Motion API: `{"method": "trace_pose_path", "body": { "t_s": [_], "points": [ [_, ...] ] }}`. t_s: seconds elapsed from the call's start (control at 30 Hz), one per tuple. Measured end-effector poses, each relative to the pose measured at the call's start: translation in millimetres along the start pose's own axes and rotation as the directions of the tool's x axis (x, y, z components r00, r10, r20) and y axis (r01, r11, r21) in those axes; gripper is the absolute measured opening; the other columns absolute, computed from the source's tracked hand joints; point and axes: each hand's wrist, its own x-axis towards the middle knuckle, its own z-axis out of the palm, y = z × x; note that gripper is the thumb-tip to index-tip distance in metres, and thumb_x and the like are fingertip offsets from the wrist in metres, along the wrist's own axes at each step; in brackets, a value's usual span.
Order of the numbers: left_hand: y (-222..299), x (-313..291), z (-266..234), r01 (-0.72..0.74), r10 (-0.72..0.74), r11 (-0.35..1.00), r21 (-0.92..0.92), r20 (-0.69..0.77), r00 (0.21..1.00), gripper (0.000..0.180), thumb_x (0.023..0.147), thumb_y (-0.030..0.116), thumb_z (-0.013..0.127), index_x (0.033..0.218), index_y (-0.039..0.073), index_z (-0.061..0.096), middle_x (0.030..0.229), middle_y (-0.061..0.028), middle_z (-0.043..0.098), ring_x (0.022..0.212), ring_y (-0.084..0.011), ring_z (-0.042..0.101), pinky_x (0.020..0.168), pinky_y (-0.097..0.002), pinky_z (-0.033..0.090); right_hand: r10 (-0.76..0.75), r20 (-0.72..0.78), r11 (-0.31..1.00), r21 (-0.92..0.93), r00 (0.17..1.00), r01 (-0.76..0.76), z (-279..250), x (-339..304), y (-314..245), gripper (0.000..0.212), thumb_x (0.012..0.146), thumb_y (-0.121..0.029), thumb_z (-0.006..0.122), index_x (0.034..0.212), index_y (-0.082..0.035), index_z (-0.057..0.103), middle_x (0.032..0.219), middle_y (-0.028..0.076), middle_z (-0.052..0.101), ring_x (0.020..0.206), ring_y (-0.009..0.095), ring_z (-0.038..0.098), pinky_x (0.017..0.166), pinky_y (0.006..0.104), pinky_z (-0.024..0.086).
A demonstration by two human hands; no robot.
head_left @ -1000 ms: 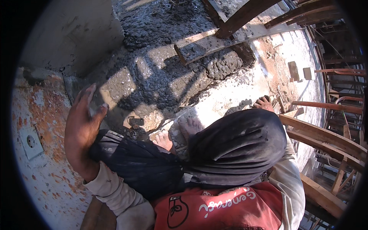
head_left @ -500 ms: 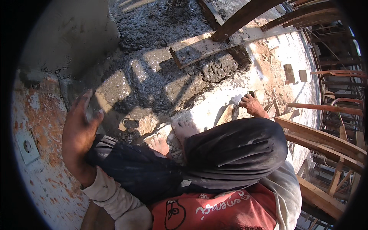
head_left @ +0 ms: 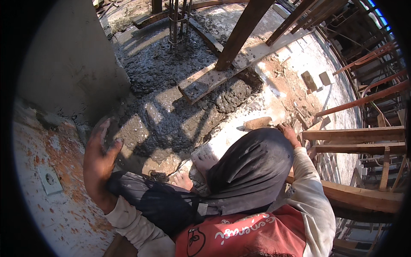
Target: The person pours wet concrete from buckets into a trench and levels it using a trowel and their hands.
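My left hand (head_left: 99, 160) is raised beside the painted wall, its fingers stretched and thumb apart, with nothing in it. Below and beyond it spreads wet grey concrete (head_left: 165, 113). On the right, past my bent knee, my right hand (head_left: 290, 134) has its fingers curled low over the pale ground. Close to those fingers lies a tan, tapered blade like a trowel's (head_left: 257, 123). My knee hides part of the space between hand and blade, so I cannot see what the fingers hold. My bare feet (head_left: 184, 180) rest at the concrete's near edge.
A plank (head_left: 201, 88) crosses the concrete, with a dark wooden post (head_left: 244, 34) standing at it. Steel bars (head_left: 180, 21) rise from the concrete. A grey pillar (head_left: 72, 55) and a wall socket (head_left: 50, 179) are left. Timber beams (head_left: 355, 136) and two blocks (head_left: 308, 80) lie right.
The view has tilted upward, bringing the steel bars in. My right hand has come back nearer to my knee, and the tan blade now lies more sideways. My left hand stays raised and open.
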Motion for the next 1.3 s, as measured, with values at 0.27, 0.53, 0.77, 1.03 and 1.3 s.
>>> {"method": "trace_pose_path", "body": {
  "t_s": [0.27, 0.53, 0.77, 1.03, 1.3],
  "points": [
    [45, 10, -24, -0.141, 0.034, 0.941, -0.308, -0.326, 0.945, 0.058, 0.091, 0.026, 0.066, 0.137, -0.004, 0.048, 0.135, -0.0191, 0.054, 0.127, -0.0274, 0.049, 0.107, -0.0384, 0.036, 0.32, -0.043, 0.947, 0.049, 0.946, -0.318, 20, 13, -30, 0.041, 0.087, -0.018, 0.051, 0.126, -0.005, 0.049, 0.099, 0.023, 0.065, 0.088, 0.042, 0.065, 0.077, 0.0517, 0.05],
    [38, 39, -12, -0.294, -0.049, 0.545, -0.785, -0.38, 0.924, 0.049, 0.096, 0.032, 0.056, 0.13, -0.004, 0.053, 0.127, -0.017, 0.058, 0.119, -0.0257, 0.056, 0.1, -0.0376, 0.045, 0.355, 0.016, 0.883, 0.323, 0.935, -0.341, -19, 22, -99, 0.038, 0.086, -0.029, 0.058, 0.114, -0.005, 0.053, 0.098, 0.025, 0.066, 0.094, 0.043, 0.063, 0.081, 0.0515, 0.048],
    [19, 21, -18, -0.173, -0.107, 0.71, -0.683, -0.347, 0.932, 0.049, 0.098, 0.031, 0.052, 0.132, -0.004, 0.051, 0.128, -0.0167, 0.057, 0.116, -0.0279, 0.058, 0.1, -0.0397, 0.046, 0.235, -0.002, 0.886, 0.411, 0.972, -0.214, -58, 114, -133, 0.044, 0.086, -0.029, 0.057, 0.115, 0.003, 0.048, 0.097, 0.029, 0.065, 0.092, 0.045, 0.063, 0.082, 0.0512, 0.048],
    [-24, 3, -40, -0.207, -0.282, 0.631, -0.747, -0.469, 0.837, 0.055, 0.096, 0.034, 0.055, 0.135, -0.004, 0.047, 0.134, -0.0203, 0.052, 0.119, -0.0359, 0.054, 0.102, -0.0455, 0.043, 0.208, -0.026, 0.966, 0.163, 0.978, -0.202, -34, 175, -134, 0.029, 0.094, -0.016, 0.039, 0.11, 0.005, 0.052, 0.093, 0.029, 0.067, 0.088, 0.045, 0.066, 0.078, 0.052, 0.051],
    [-34, 6, -36, -0.145, -0.31, 0.633, -0.76, -0.421, 0.853, 0.055, 0.095, 0.033, 0.057, 0.134, -0.005, 0.048, 0.131, -0.0176, 0.054, 0.118, -0.032, 0.055, 0.1, -0.0441, 0.043, 0.102, -0.027, 0.986, 0.135, 0.994, -0.097, -65, 163, -152, 0.031, 0.089, -0.023, 0.052, 0.105, 0.002, 0.049, 0.085, 0.027, 0.066, 0.082, 0.043, 0.066, 0.073, 0.0518, 0.052]
  ]
}}
